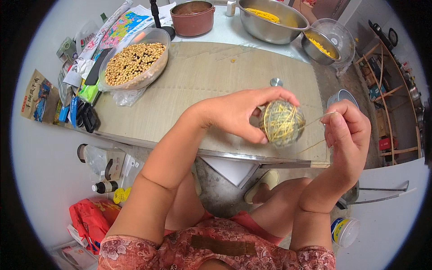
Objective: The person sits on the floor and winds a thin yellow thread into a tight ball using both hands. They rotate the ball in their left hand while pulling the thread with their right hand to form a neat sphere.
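A ball of yellow and grey-green yarn (284, 123) is held above the right part of the wood-patterned tabletop (209, 74). My left hand (241, 114) grips it from its left side, thumb below and fingers over the top. A thin strand of yarn (314, 120) runs from the ball to my right hand (347, 131), which pinches it between thumb and fingertips. Below, a second stretch of strand slants across the table corner towards my right hand. The ball looks slightly blurred.
A plastic bowl of beans (135, 64) stands at the left. Behind are a reddish-brown pot (192, 18), a large steel bowl with corn (273, 25) and a smaller steel bowl of kernels (320, 47). A small metal disc (276, 82) lies beyond the ball; a metal-rimmed container (341, 97) is behind my right hand.
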The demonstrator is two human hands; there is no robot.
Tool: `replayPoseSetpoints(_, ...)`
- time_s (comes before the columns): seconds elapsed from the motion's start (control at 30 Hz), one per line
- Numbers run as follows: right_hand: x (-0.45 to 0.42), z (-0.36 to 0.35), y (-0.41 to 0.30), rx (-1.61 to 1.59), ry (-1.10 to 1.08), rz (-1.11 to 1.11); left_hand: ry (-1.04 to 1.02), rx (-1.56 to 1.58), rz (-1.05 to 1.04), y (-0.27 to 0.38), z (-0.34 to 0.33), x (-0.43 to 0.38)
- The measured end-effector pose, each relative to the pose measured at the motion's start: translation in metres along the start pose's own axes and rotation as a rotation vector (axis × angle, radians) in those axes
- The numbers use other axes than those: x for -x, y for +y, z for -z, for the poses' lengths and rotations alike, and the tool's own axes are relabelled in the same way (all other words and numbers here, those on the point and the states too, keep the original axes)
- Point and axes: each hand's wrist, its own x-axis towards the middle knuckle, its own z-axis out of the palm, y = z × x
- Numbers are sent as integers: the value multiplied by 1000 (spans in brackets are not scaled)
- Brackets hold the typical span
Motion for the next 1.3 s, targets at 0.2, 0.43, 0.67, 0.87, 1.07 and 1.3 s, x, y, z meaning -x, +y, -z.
replayPoseSetpoints(0.2, -15, 7, 17, -6, -5, 24, -198, 252, -12, 5, -9, 3)
replayPoseSetpoints(0.43, -41, -6, 65, -251, 38, -63, 202, 463, -268, 10, -16, 4)
replayPoseSetpoints(0.67, -42, -32, 75, -253, -109, -277, 684, 436, -417, 12, 2, 0)
replayPoseSetpoints(0.87, -30, -57, 78, -39, -308, -237, 965, 120, -496, 10, 20, 0)
replayPoseSetpoints(1.07, -8, -63, 28, 16, -466, -179, 1058, -244, -426, -7, 40, 5)
replayPoseSetpoints(1.3, 17, -39, -15, -36, -290, -165, 817, -375, -175, -4, 26, 2)
